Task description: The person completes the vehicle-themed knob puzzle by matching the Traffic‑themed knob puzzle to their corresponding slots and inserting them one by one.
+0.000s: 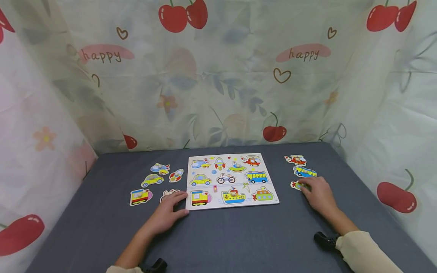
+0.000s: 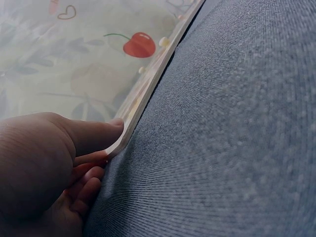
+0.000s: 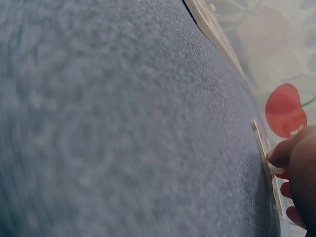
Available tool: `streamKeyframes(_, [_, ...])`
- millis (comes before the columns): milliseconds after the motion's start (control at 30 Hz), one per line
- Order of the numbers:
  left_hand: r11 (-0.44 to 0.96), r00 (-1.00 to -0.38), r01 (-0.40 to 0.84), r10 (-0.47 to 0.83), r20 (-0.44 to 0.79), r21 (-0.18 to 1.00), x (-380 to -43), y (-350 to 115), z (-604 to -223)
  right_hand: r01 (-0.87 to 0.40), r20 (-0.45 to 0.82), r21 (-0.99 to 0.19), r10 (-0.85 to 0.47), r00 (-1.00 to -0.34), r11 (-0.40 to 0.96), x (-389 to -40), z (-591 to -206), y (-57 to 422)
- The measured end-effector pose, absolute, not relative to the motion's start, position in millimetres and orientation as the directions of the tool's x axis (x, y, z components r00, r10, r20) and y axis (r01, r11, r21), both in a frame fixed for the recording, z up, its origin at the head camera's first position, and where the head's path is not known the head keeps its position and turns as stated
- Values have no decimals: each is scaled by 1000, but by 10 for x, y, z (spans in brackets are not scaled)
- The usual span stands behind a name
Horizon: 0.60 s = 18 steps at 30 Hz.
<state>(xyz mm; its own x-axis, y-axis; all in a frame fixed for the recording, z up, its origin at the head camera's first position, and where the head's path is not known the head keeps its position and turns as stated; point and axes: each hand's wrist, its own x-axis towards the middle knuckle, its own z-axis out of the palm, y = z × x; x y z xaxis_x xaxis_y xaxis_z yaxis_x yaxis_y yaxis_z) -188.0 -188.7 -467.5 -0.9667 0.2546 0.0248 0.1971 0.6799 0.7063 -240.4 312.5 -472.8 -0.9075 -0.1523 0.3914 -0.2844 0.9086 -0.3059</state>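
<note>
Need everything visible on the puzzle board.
This thin, pale, wood-like rectangular puzzle board carries colourful vehicle pictures in three rows; yellowish knobs stand up from it. It lies flat, slightly askew in the head view, on the dark grey fabric-like tabletop. The person's bare left hand holds its near left corner, thumb at the near edge. Underside hidden.

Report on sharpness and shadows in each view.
Head: the puzzle board looks fairly crisp under soft light; left wrist: the left hand is in shadow, the weave of the cloth clear near it; right wrist: the cloth blurs toward the picture's left edge, the right hand dim.
</note>
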Motion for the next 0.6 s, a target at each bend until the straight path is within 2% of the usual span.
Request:
streamKeyframes(233, [684,-968,192,250,21,704,-1883,-1888,-4680,-279,416,-300,-138,-899,912,-2394,-4719,3168])
streamKeyframes(600, [686,-969,188,248,16,703,-1882,-1884,-4681,-224,385,-319,-90,-918,921,-2413,-4720,3186])
